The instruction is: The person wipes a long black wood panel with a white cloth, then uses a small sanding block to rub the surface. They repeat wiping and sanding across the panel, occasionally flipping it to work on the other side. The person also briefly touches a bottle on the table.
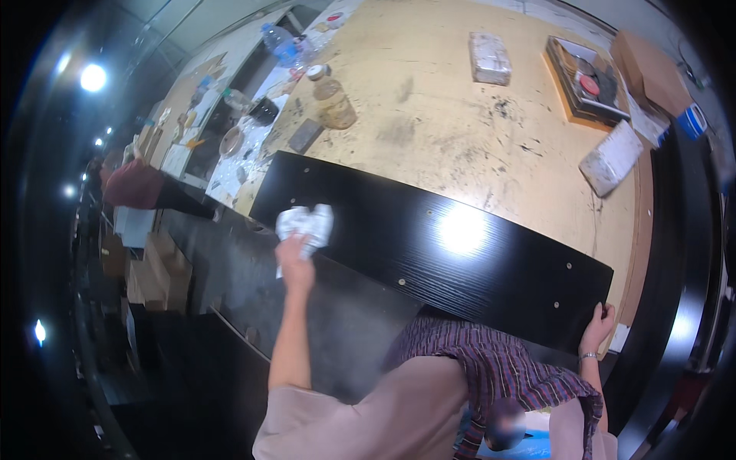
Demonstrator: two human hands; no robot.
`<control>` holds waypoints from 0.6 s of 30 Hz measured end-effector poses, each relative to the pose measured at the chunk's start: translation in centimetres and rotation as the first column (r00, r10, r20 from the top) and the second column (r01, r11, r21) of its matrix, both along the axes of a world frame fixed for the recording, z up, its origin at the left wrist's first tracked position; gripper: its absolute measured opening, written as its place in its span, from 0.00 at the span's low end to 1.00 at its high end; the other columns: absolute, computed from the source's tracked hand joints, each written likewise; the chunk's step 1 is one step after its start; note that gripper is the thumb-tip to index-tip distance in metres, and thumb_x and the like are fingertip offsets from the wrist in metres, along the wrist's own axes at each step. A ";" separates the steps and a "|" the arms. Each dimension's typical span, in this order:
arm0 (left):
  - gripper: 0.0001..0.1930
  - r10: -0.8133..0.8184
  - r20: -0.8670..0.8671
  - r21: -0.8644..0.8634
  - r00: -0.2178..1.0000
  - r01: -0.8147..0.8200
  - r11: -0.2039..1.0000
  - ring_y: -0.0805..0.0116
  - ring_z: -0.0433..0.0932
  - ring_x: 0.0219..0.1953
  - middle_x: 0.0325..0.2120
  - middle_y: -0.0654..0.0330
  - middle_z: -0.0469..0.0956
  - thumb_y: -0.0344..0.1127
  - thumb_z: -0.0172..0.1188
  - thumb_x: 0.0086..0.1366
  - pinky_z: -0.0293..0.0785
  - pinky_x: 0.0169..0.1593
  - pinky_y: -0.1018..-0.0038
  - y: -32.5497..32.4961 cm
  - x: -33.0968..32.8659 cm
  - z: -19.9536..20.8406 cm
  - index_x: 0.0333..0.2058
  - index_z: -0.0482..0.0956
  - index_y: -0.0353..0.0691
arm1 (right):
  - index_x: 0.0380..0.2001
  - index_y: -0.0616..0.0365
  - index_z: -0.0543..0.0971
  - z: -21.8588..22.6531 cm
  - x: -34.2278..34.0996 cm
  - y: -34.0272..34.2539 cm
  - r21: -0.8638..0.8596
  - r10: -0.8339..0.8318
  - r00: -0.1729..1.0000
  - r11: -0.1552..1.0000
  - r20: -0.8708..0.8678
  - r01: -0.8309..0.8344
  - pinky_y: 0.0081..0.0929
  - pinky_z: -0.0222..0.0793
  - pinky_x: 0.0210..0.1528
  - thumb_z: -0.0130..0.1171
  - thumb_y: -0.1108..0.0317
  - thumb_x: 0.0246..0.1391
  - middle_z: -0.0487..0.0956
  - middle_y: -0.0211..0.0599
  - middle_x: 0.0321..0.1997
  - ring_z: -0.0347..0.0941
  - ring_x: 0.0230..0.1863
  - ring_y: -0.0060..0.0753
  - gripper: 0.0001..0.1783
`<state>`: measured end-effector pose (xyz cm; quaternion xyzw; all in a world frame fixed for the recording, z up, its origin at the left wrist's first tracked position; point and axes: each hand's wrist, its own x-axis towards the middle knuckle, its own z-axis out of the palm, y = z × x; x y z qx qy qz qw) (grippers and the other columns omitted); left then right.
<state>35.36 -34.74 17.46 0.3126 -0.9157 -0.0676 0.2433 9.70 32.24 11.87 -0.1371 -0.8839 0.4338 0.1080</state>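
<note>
A long black wood-grain board lies along the near edge of the table, with several small round fittings set in its face. My left hand is closed on a crumpled white cloth, which rests on the left part of the board. Part of the cloth hangs below my fingers. At the board's right end, my right hand grips the corner, fingers curled over its edge. Bright lamplight reflects off the middle of the board.
Beyond the board stand a bottle of yellowish liquid and a dark grey block. Two wrapped white blocks, one the far block, and a box of odds and ends sit on the stained tabletop. Another person is at the left.
</note>
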 end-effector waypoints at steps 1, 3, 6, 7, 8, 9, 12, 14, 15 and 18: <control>0.20 0.225 -0.073 0.081 0.972 -0.219 0.972 0.45 0.79 0.51 0.48 0.49 0.82 0.21 0.56 0.58 0.73 0.56 0.56 -2.8 1.1 0.0 0.50 0.82 0.40 | 0.38 0.63 0.73 -0.8 -0.2 0.8 0.000 0.025 1.000 1.000 0.016 -0.025 0.24 0.65 0.42 0.59 0.67 0.66 0.70 0.28 0.33 0.64 0.35 0.22 0.10; 0.17 0.358 -0.236 0.023 0.904 -0.363 0.932 0.44 0.81 0.44 0.43 0.45 0.82 0.22 0.56 0.62 0.75 0.50 0.56 -2.6 -1.2 3.1 0.49 0.80 0.35 | 0.39 0.64 0.73 -0.8 -0.1 0.9 0.093 0.022 1.000 0.995 0.008 -0.022 0.27 0.66 0.44 0.58 0.65 0.67 0.72 0.31 0.33 0.65 0.36 0.25 0.11; 0.16 -0.090 -0.143 0.114 0.986 0.107 0.988 0.46 0.77 0.48 0.43 0.48 0.80 0.28 0.61 0.59 0.73 0.51 0.55 5.0 -7.5 4.7 0.47 0.81 0.35 | 0.43 0.67 0.74 0.0 0.0 0.7 0.215 0.012 0.999 0.976 0.051 -0.023 0.35 0.68 0.51 0.54 0.60 0.69 0.78 0.45 0.40 0.73 0.42 0.41 0.16; 0.20 -0.279 -0.064 0.201 0.958 0.287 0.937 0.47 0.74 0.54 0.46 0.50 0.79 0.32 0.64 0.57 0.71 0.56 0.54 7.9 -8.8 4.2 0.50 0.80 0.38 | 0.44 0.67 0.73 0.3 -0.1 0.4 0.245 0.004 0.998 0.969 0.067 -0.021 0.35 0.68 0.52 0.54 0.59 0.69 0.78 0.46 0.41 0.73 0.43 0.42 0.17; 0.27 -0.605 0.013 0.137 0.796 0.598 0.790 0.48 0.69 0.63 0.56 0.53 0.76 0.38 0.71 0.54 0.66 0.63 0.49 9.6 -10.1 2.2 0.53 0.79 0.42 | 0.47 0.67 0.73 0.3 -0.3 0.8 0.324 0.023 0.992 0.944 0.125 -0.063 0.39 0.67 0.56 0.53 0.57 0.69 0.79 0.52 0.46 0.75 0.49 0.51 0.20; 0.30 -0.716 0.107 0.070 0.690 0.713 0.698 0.49 0.66 0.66 0.62 0.60 0.73 0.46 0.73 0.52 0.61 0.64 0.40 11.5 -11.9 2.9 0.55 0.79 0.51 | 0.48 0.67 0.74 0.4 -0.3 0.9 0.355 0.008 0.993 0.934 0.116 -0.049 0.39 0.67 0.57 0.53 0.57 0.69 0.79 0.52 0.47 0.75 0.50 0.52 0.20; 0.34 -0.647 0.136 0.044 0.751 0.647 0.761 0.51 0.65 0.68 0.65 0.60 0.70 0.50 0.72 0.54 0.57 0.67 0.45 5.0 -14.2 0.3 0.61 0.77 0.58 | 0.48 0.68 0.74 0.2 -0.1 0.9 0.409 -0.034 0.994 0.912 0.104 -0.012 0.42 0.67 0.57 0.53 0.56 0.69 0.79 0.54 0.49 0.75 0.52 0.56 0.21; 0.34 -0.442 0.184 0.056 0.878 0.439 0.897 0.51 0.66 0.67 0.66 0.57 0.69 0.48 0.70 0.57 0.58 0.68 0.51 -2.5 -13.8 0.6 0.64 0.75 0.57 | 0.48 0.68 0.74 0.5 -0.1 0.9 0.455 -0.044 0.992 0.890 0.118 -0.014 0.43 0.67 0.57 0.53 0.57 0.68 0.79 0.56 0.49 0.74 0.52 0.58 0.21; 0.34 -0.321 0.171 -0.034 0.932 0.331 0.943 0.52 0.66 0.67 0.67 0.55 0.68 0.47 0.69 0.58 0.58 0.69 0.52 -7.0 -12.9 -0.3 0.64 0.74 0.55 | 0.48 0.68 0.74 0.6 -0.1 0.9 0.474 -0.050 0.991 0.880 0.123 -0.014 0.44 0.67 0.56 0.53 0.57 0.68 0.79 0.57 0.49 0.74 0.52 0.59 0.21; 0.19 0.087 0.076 -0.043 0.993 -0.084 0.996 0.43 0.76 0.56 0.55 0.49 0.78 0.35 0.62 0.65 0.71 0.59 0.54 -23.4 -6.9 -2.6 0.55 0.81 0.46 | 0.47 0.69 0.75 -0.4 -0.7 0.3 0.532 -0.040 0.997 0.847 0.073 -0.005 0.46 0.68 0.55 0.53 0.58 0.67 0.79 0.59 0.48 0.74 0.51 0.61 0.20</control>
